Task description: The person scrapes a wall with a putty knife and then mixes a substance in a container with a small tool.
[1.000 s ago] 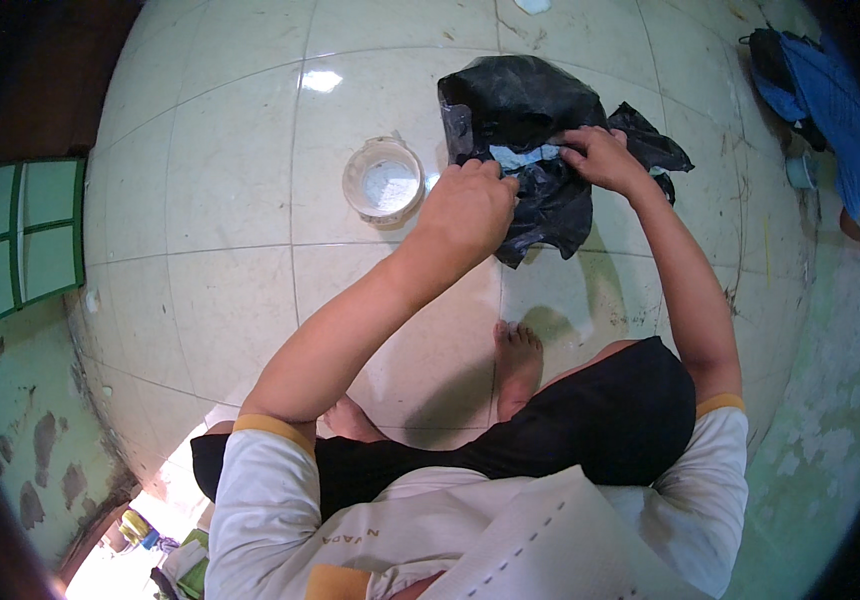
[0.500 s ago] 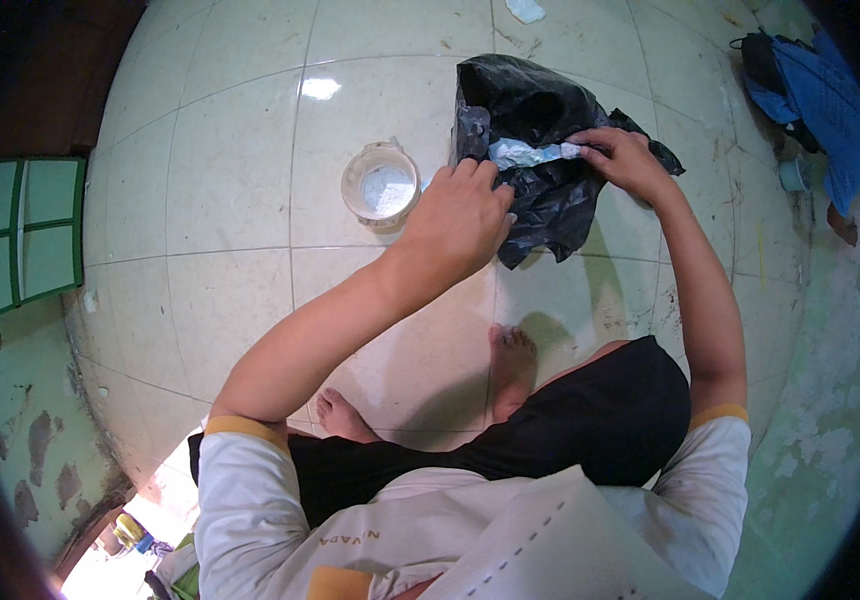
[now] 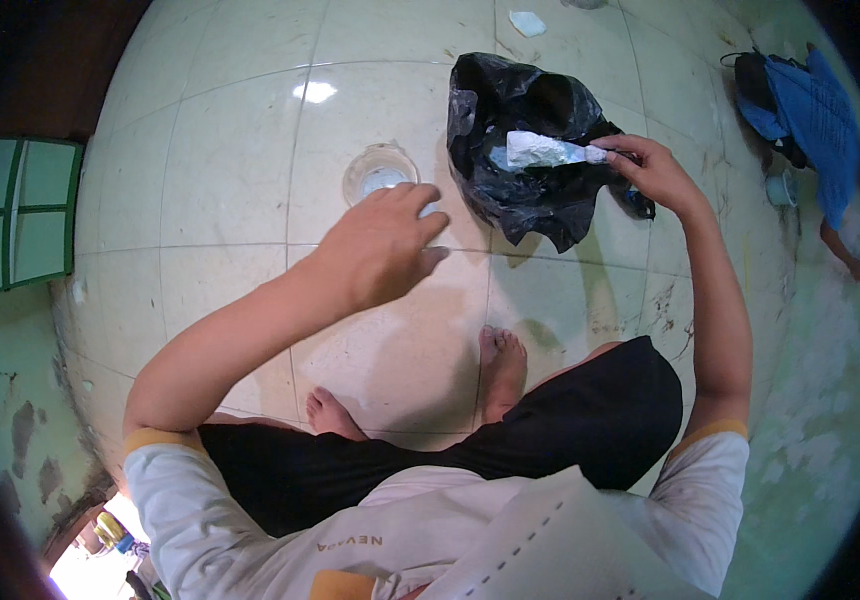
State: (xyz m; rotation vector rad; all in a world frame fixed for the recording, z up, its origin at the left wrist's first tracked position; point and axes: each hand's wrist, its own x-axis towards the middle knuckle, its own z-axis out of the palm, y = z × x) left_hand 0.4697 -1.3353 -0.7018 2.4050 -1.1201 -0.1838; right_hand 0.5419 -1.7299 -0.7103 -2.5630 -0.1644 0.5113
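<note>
My right hand (image 3: 658, 172) grips the handle of a putty knife (image 3: 542, 150), its wide blade coated in white paste. The blade lies over a crumpled black plastic bag (image 3: 540, 215), which is spread on the floor with its mouth gaping. My left hand (image 3: 380, 243) is raised with fingers loosely bent and apart, and nothing shows in it. It hovers beside a small translucent tub (image 3: 400, 160) with white residue inside, covering its lower edge.
A white scrap (image 3: 527, 24) lies on the tiled floor (image 3: 220, 180) beyond the bag. At the far right, a person in blue clothing (image 3: 810, 120) is partly visible, near a pale cup (image 3: 782, 188). A green-framed panel (image 3: 40, 220) stands at the left.
My left hand has let go of the bag and moved left toward the tub. The putty knife has come up into clearer view in my right hand, and the bag has spread wider.
</note>
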